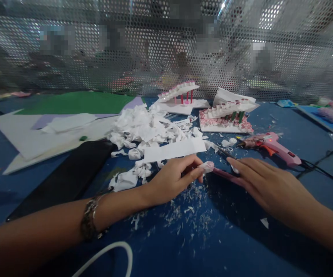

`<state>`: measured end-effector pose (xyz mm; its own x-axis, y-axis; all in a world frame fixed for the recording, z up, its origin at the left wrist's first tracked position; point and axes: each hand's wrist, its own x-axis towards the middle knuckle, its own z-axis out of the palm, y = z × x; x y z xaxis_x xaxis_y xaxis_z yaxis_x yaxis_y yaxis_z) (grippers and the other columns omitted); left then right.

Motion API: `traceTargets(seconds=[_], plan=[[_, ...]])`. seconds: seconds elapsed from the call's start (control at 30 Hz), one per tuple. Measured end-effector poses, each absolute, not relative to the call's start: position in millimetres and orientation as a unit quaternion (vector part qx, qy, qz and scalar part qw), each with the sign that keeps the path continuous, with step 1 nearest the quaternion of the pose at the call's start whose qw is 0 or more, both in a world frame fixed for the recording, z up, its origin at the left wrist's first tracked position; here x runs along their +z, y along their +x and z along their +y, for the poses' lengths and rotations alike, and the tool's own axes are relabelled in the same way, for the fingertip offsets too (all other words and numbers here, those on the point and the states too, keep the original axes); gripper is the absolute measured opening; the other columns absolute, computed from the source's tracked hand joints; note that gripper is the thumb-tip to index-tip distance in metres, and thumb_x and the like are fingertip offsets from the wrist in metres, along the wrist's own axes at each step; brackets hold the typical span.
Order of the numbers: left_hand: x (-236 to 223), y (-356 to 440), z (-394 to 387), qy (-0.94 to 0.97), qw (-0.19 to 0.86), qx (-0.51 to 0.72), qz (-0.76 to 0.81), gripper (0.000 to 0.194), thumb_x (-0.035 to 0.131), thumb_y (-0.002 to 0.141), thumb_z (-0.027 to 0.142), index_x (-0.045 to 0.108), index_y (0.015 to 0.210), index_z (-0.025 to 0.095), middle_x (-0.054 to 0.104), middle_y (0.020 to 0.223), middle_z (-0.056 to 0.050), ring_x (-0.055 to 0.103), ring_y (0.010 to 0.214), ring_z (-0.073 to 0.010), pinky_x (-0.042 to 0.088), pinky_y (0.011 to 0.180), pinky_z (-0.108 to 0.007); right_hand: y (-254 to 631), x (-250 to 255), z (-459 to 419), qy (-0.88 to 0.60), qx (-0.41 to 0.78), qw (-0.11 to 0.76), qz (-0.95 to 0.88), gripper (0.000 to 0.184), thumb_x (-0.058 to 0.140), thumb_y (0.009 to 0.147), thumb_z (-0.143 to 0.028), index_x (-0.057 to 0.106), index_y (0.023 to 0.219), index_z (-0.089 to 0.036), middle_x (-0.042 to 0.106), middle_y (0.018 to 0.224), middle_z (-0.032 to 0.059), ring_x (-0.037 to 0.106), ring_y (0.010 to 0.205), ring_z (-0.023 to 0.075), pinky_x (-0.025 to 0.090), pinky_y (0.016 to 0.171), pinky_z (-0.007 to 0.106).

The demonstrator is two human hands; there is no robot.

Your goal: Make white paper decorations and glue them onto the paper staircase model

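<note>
My left hand is closed in a pinch on a small crumpled paper bud, white with pink on it. From the bud a thin pink stick runs right to my right hand, whose fingers lie over its far end. A slim dark pointed tool shows by the right fingertips; its kind I cannot make out. Just beyond my left hand lies a flat white paper strip. Behind it spreads a heap of crumpled white paper.
A pink glue gun with a black cable lies at right. Two white paper models with coloured posts stand at the back. A black flat object, white boards and a green sheet lie left. A white cable curves in front.
</note>
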<state>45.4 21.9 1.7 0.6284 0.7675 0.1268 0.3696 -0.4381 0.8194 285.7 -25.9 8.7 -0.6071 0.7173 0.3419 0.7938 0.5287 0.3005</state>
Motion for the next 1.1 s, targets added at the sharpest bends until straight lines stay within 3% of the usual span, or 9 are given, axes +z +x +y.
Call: traceTargets(seconds=[0.1,0.2,0.37,0.53,0.67,0.8,0.97,1.03,1.1], plan=[[0.8,45.6,22.3,0.765,0.472,0.269,0.347,0.025,0.043,0.087,0.039,0.051,0.084,0.015,0.064,0.074,-0.001,0.043,0.044,-0.0015,0.038,0.043,-0.014,294.0,15.4,-29.5,-0.47,-0.266,0.062,-0.839,0.023,0.035,0.088,-0.023,0.058,0.091,-0.017,0.063,0.076,0.0059,0.059,0.067,0.0187,0.038,0.051,0.028],[-0.9,45.1,23.8,0.736,0.517,0.281,0.335,0.021,0.046,0.086,0.036,0.049,0.085,0.015,0.063,0.078,-0.002,0.043,0.043,-0.0001,0.039,0.042,-0.012,304.4,14.1,-31.4,-0.534,-0.25,0.02,-0.807,0.022,0.043,0.084,-0.035,0.052,0.071,-0.02,0.057,0.059,0.0025,0.055,0.051,0.0175,0.024,0.04,0.025],[-1.0,45.4,24.4,0.722,0.538,0.291,0.325,0.018,0.048,0.085,0.033,0.049,0.088,0.015,0.061,0.077,-0.001,0.042,0.043,0.0003,0.038,0.042,-0.012,309.2,3.4,-25.5,-0.598,-0.197,-0.04,-0.776,0.02,0.045,0.084,-0.036,0.049,0.076,-0.018,0.06,0.06,0.004,0.058,0.05,0.0194,0.019,0.039,0.025],[-0.5,45.8,23.3,0.729,0.53,0.291,0.32,0.019,0.047,0.086,0.034,0.049,0.087,0.015,0.06,0.076,0.0,0.042,0.044,-0.0001,0.038,0.043,-0.012,309.1,7.8,-26.0,-0.57,-0.208,-0.012,-0.795,0.01,0.045,0.08,-0.024,0.053,0.083,-0.018,0.062,0.061,0.0045,0.06,0.054,0.0184,0.025,0.043,0.026],[-0.6,46.2,23.0,0.73,0.532,0.289,0.317,0.022,0.041,0.089,0.036,0.048,0.088,0.015,0.057,0.072,0.001,0.041,0.043,-0.0002,0.035,0.042,-0.012,309.8,14.7,-26.7,-0.581,-0.216,-0.001,-0.784,0.019,0.046,0.079,-0.029,0.054,0.092,-0.017,0.064,0.064,0.0031,0.061,0.053,0.0196,0.03,0.044,0.026],[0.0,47.1,22.1,0.725,0.543,0.283,0.315,0.024,0.036,0.09,0.038,0.045,0.086,0.016,0.053,0.069,0.003,0.041,0.044,-0.0006,0.034,0.042,-0.013,306.5,13.6,-21.6,-0.56,-0.169,0.072,-0.808,0.026,0.045,0.081,-0.033,0.055,0.096,-0.015,0.067,0.079,0.0083,0.064,0.07,0.0224,0.043,0.055,0.03],[1.1,48.5,20.5,0.703,0.575,0.291,0.301,0.023,0.035,0.09,0.038,0.042,0.086,0.017,0.05,0.068,0.004,0.041,0.044,-0.0011,0.033,0.042,-0.015,295.3,10.6,-18.3,-0.535,-0.043,0.19,-0.822,0.028,0.042,0.082,-0.02,0.053,0.106,-0.014,0.067,0.087,0.0078,0.063,0.068,0.0158,0.046,0.055,0.024],[1.9,48.5,19.6,0.693,0.586,0.297,0.299,0.022,0.034,0.091,0.038,0.041,0.087,0.017,0.05,0.067,0.004,0.04,0.044,-0.0014,0.032,0.042,-0.015,290.4,11.4,-19.5,-0.523,-0.041,0.23,-0.82,0.023,0.044,0.081,-0.021,0.055,0.1,-0.015,0.066,0.088,0.0073,0.062,0.069,0.0149,0.045,0.057,0.023],[3.3,48.4,18.2,0.683,0.594,0.305,0.296,0.022,0.033,0.091,0.038,0.04,0.086,0.018,0.048,0.067,0.005,0.04,0.044,-0.0017,0.032,0.042,-0.016,286.3,13.6,-21.9,-0.526,-0.046,0.234,-0.816,0.013,0.048,0.08,-0.027,0.054,0.083,-0.017,0.063,0.073,0.0039,0.056,0.059,0.0128,0.041,0.052,0.023]])
